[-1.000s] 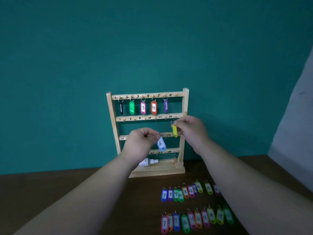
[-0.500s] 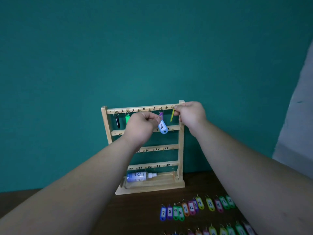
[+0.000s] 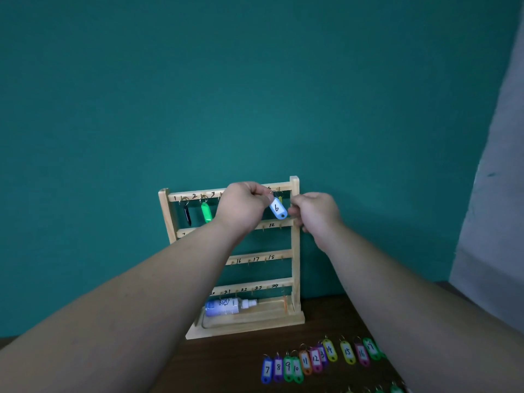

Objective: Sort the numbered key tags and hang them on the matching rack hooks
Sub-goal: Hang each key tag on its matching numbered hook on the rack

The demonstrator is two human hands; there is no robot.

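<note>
A wooden key rack stands on the dark table against the teal wall, with numbers written on its rails. My left hand is at the top rail and pinches the ring of a light blue tag marked 6. Partly hidden behind that tag, a yellow tag hangs at the right end of the top rail. My right hand is beside the right post with curled fingers and nothing visible in it. A black tag and a green tag hang near hooks 1 and 2.
A row of several coloured numbered tags lies on the table in front of the rack, with more at the bottom edge. A small white and blue bottle lies in the rack's base tray. A grey wall stands at the right.
My right hand let go of the yellow tag, which now hangs on the top rail, and dropped to the post. My left hand carried the blue 6 tag right along the top rail.
</note>
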